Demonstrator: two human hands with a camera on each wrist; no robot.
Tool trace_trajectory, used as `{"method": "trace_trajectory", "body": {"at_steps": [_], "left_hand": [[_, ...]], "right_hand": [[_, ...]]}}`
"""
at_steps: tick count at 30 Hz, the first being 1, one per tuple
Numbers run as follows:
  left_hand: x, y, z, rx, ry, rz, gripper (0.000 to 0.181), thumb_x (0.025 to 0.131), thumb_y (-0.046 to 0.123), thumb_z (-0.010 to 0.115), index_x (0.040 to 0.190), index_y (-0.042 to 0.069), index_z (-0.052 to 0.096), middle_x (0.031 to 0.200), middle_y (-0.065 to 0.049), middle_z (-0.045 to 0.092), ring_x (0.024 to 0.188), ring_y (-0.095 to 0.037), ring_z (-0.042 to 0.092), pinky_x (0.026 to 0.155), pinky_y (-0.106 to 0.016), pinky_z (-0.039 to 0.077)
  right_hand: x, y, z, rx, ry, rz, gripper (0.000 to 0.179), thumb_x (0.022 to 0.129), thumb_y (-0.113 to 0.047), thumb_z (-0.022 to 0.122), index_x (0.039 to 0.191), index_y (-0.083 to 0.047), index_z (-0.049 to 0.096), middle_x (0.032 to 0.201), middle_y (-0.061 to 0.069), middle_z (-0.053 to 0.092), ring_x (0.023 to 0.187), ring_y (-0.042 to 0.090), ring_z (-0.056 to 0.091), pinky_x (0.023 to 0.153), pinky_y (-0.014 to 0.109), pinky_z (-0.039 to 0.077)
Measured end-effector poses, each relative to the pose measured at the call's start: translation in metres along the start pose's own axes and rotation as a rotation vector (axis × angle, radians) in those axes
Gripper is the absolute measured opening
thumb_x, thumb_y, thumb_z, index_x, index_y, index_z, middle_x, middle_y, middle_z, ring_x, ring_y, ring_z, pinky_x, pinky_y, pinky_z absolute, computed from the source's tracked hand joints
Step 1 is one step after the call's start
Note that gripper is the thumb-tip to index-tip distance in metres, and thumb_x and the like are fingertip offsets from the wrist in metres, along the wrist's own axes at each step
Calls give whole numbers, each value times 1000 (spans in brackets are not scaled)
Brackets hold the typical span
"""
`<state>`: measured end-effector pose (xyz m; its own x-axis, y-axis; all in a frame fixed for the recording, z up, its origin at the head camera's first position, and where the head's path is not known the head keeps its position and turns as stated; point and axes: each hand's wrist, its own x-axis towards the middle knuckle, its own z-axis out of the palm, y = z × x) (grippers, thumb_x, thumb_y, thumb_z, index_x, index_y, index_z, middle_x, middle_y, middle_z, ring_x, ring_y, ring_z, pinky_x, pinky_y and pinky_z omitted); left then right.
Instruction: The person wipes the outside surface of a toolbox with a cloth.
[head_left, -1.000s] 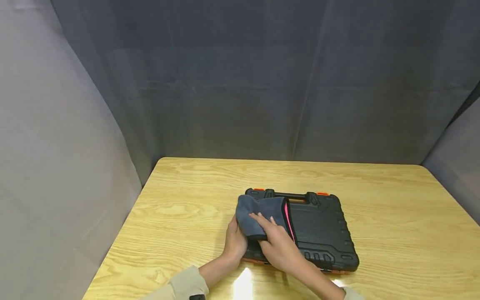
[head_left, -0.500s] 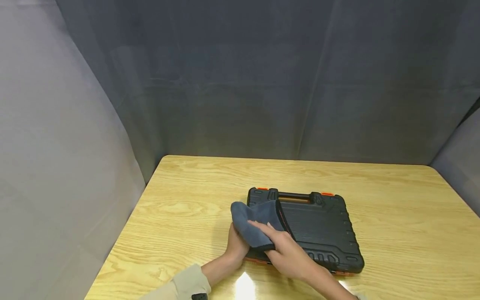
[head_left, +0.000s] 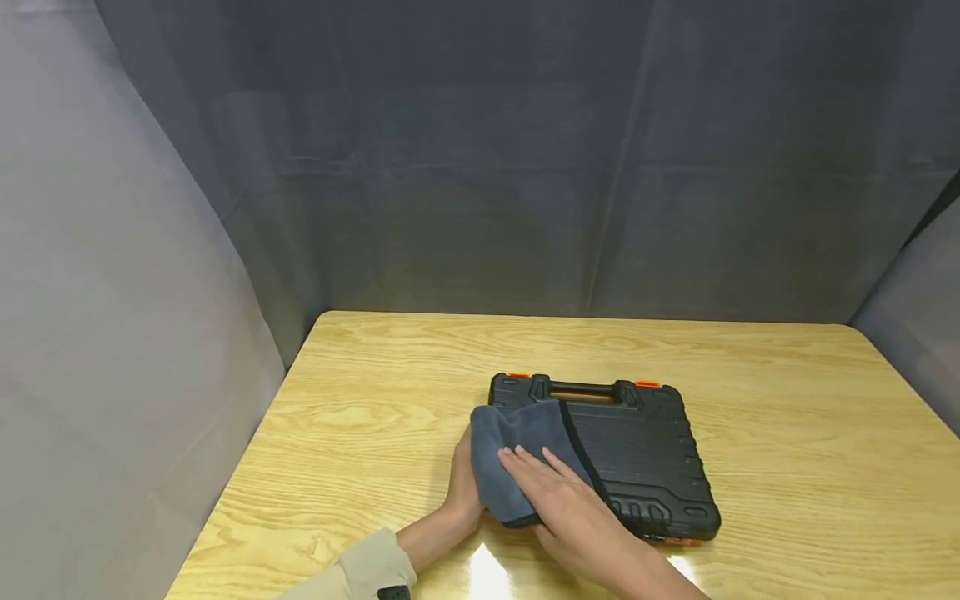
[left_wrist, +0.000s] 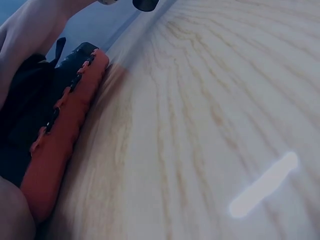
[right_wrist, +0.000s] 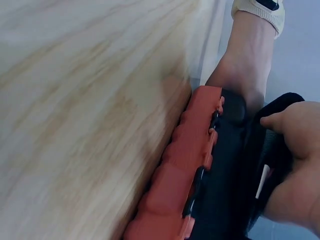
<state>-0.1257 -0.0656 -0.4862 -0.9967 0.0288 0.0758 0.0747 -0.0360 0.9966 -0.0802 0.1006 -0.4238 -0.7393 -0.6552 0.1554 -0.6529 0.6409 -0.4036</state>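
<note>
A black hard-shell tool case (head_left: pixel 645 450) with orange latches lies on the table, carry handle away from me. A grey-blue cloth (head_left: pixel 491 471) with black edging covers its left part. My right hand (head_left: pixel 577 512) lies over the cloth, fingers straight and pressing on it; the thumb (right_wrist: pixel 275 121) shows against the dark edging in the right wrist view. My left hand (head_left: pixel 459 487) is at the case's left side, its fingertips hidden behind the cloth. Both wrist views show the case's orange front side (left_wrist: pixel 62 140).
The wood-grain table (head_left: pixel 375 375) extends to both sides of the case. A dark curtain (head_left: pixel 465 208) hangs behind it. Pale grey panels stand at the left (head_left: pixel 127 292) and right (head_left: pixel 915 283).
The cloth's pink underside, seen a second ago, is out of sight. My right hand has moved slightly toward me and its fingers lie flatter. My left hand stays by the case.
</note>
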Motion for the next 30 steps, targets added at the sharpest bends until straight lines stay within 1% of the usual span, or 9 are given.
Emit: {"method": "trace_trajectory", "body": {"at_steps": [2, 5, 9, 11, 12, 18, 19, 26, 30], "left_hand": [[1, 0, 1, -27, -6, -31, 43, 108, 25, 46, 144, 3, 47, 138, -11, 55, 131, -23, 48, 108, -32, 38], [3, 1, 4, -26, 24, -80, 53, 108, 31, 45, 151, 1, 39, 150, -16, 45, 140, -29, 38, 113, -41, 33], [4, 2, 5, 86, 77, -126, 58, 109, 32, 43, 154, -2, 32, 156, -19, 34, 144, -34, 29, 116, -48, 27], [4, 2, 5, 109, 78, -124, 57, 109, 30, 42, 154, -2, 31, 157, -21, 32, 144, -36, 29, 116, -50, 26], [2, 8, 6, 115, 78, -127, 55, 109, 27, 41, 154, -3, 30, 157, -22, 32, 144, -37, 28, 116, -51, 25], [2, 7, 4, 99, 53, -115, 54, 110, 25, 39, 155, -4, 28, 157, -22, 31, 145, -37, 27, 117, -52, 23], [3, 2, 3, 105, 52, -111, 55, 110, 27, 39, 155, -2, 28, 158, -21, 31, 145, -36, 26, 117, -51, 22], [3, 3, 4, 134, 43, -114, 53, 111, 27, 33, 155, -2, 28, 159, -20, 28, 147, -37, 21, 118, -53, 18], [3, 3, 4, 137, 51, -124, 52, 112, 26, 30, 155, -2, 28, 159, -19, 29, 147, -37, 21, 118, -53, 17]], "right_hand": [[-3, 1, -2, 1, -5, 24, 86, 74, 17, 71, 152, -4, 40, 154, 8, 43, 143, 24, 35, 117, 50, 24], [-10, 4, -4, 0, 1, 57, 87, 74, 17, 72, 152, -5, 41, 153, 8, 43, 142, 25, 36, 116, 52, 23], [-21, 10, -8, -9, 37, 85, 89, 72, 20, 72, 152, -5, 41, 153, 9, 44, 142, 27, 36, 115, 55, 24], [-27, 14, -9, -9, 55, 106, 90, 71, 22, 70, 152, -5, 41, 153, 8, 44, 142, 26, 36, 115, 55, 24], [-30, 16, -10, -9, 59, 124, 91, 71, 22, 71, 152, -6, 41, 153, 7, 43, 143, 26, 35, 115, 55, 23], [-50, 27, -18, -8, 64, 255, 90, 73, 19, 75, 152, -9, 43, 153, 4, 43, 143, 26, 35, 117, 54, 20], [-53, 29, -19, -7, 73, 267, 90, 72, 20, 73, 152, -9, 43, 153, 5, 43, 143, 27, 35, 117, 54, 20], [-76, 43, -25, -30, 142, 339, 89, 71, 23, 65, 151, -8, 44, 152, 8, 45, 140, 32, 39, 120, 45, 12], [-84, 50, -28, -33, 157, 379, 89, 69, 24, 61, 151, -7, 44, 152, 11, 45, 139, 35, 39, 120, 45, 11]]}}
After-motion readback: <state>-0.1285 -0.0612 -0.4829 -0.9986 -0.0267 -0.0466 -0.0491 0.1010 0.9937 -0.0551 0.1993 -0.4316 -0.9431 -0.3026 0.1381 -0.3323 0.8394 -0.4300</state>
